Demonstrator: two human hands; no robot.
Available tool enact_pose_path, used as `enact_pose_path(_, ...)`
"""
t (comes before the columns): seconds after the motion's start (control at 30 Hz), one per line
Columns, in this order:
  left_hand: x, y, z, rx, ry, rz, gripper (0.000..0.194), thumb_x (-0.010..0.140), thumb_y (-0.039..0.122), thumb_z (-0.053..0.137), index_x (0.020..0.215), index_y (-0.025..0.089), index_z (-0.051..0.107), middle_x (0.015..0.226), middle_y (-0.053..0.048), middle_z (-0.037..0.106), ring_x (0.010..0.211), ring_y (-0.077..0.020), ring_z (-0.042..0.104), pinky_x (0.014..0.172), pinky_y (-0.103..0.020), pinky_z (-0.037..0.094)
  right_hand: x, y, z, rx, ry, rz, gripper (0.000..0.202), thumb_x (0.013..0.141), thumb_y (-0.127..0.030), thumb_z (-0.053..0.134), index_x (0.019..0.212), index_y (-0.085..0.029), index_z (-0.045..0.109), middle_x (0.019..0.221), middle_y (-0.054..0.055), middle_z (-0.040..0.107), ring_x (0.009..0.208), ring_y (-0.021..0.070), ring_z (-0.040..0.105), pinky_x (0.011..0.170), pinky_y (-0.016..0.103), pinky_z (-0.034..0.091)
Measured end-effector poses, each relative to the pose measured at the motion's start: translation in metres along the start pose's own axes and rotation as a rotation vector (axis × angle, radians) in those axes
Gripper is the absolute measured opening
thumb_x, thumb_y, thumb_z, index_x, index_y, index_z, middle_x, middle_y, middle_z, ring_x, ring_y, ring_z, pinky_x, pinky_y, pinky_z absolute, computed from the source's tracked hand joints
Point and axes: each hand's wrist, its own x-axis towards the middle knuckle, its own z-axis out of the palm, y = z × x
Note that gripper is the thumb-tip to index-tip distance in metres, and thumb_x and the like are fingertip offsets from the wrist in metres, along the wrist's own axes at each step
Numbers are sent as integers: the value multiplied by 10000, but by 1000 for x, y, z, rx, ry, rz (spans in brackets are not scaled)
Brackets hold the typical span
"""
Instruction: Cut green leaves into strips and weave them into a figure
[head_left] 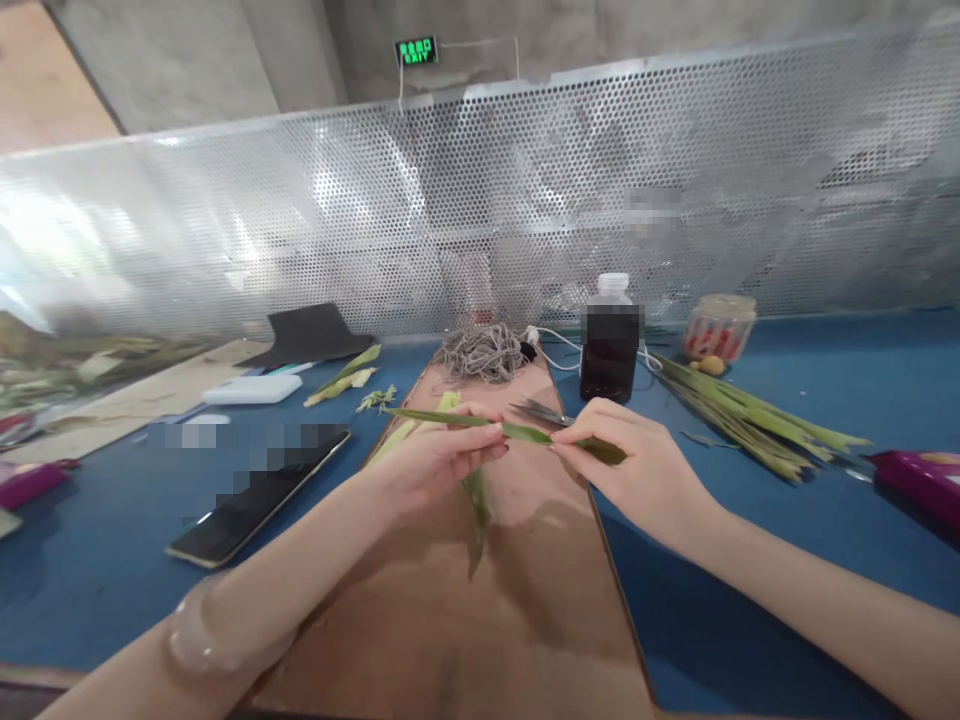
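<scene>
A long green leaf strip (525, 433) stretches between my two hands above a brown wooden board (450, 620). My left hand (442, 455) pinches it between thumb and fingers, with a leaf end hanging below. My right hand (622, 465) pinches the same strip farther right; part of the leaf shows under its fingers. Scissors (541, 411) reach from beside the right fingers, their blades pointing left; their handles are hidden. Pale green leaf pieces (405, 432) lie behind my left hand.
Grey cord (486, 352) is heaped at the board's far end. A dark bottle (609, 350), a jar (721, 325) and green stalks (757, 418) are at right. A phone (262, 497) and a white case (253, 390) lie left. A perforated metal panel (525, 200) stands behind.
</scene>
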Motion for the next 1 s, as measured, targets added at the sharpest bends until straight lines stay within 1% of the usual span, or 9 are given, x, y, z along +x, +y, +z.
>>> enact_pose_path(0.1,1,-6,5,-166,80,-25,101,713,67,624,794,125,644,645,0,639,646,-78,615,744,-211,512,0,1,2,-27,50,-30,106,771,-109,538,741,-170,620,695,20,535,657,127,519,589,245,416)
enact_pose_path(0.2,1,-8,10,-204,125,-12,92,758,56,567,730,101,643,634,-12,640,639,-77,618,739,-199,521,-1,3,4,-59,81,-68,104,778,-117,532,751,-172,616,703,26,538,678,135,521,604,257,426)
enact_pose_path(0.3,0,-8,13,-146,146,-28,128,777,88,557,673,91,632,659,-31,657,646,-83,626,730,-195,528,-3,5,6,-96,97,-119,107,784,-115,525,751,-169,611,698,26,540,676,135,514,617,265,429)
enact_pose_path(0.43,-1,-9,14,-6,127,-64,76,767,149,587,769,95,641,778,-80,698,702,-130,654,741,-238,534,-2,9,6,-165,69,-141,121,794,-113,509,739,-165,604,680,27,542,670,140,501,622,273,429)
enact_pose_path(0.57,-2,-11,14,30,136,-10,97,773,193,583,763,112,636,787,-84,709,779,-168,659,808,-299,513,-1,11,6,-227,27,-173,138,808,-130,489,748,-165,608,690,42,560,686,159,497,632,296,429)
enact_pose_path(0.63,-1,-11,14,58,141,18,99,776,192,579,782,112,636,817,-87,709,798,-171,656,811,-303,512,-2,10,6,-233,23,-185,144,811,-134,483,746,-164,608,692,46,565,686,162,496,631,300,428)
enact_pose_path(0.73,0,-11,13,113,138,64,129,776,183,579,859,101,633,864,-97,702,812,-171,653,785,-283,522,-2,10,7,-226,21,-170,142,808,-128,484,743,-159,607,683,43,559,676,157,494,625,293,424)
enact_pose_path(0.83,1,-13,12,146,145,104,172,770,181,588,917,99,624,841,-88,703,784,-170,657,754,-275,533,-2,10,7,-209,22,-146,132,802,-129,491,743,-157,605,684,39,550,668,153,498,623,283,422)
enact_pose_path(1.0,3,-15,10,150,165,148,180,751,169,608,920,111,628,803,-62,698,729,-158,662,717,-270,543,-2,13,8,-206,10,-92,90,788,-148,503,780,-163,592,721,41,557,697,158,524,637,279,425)
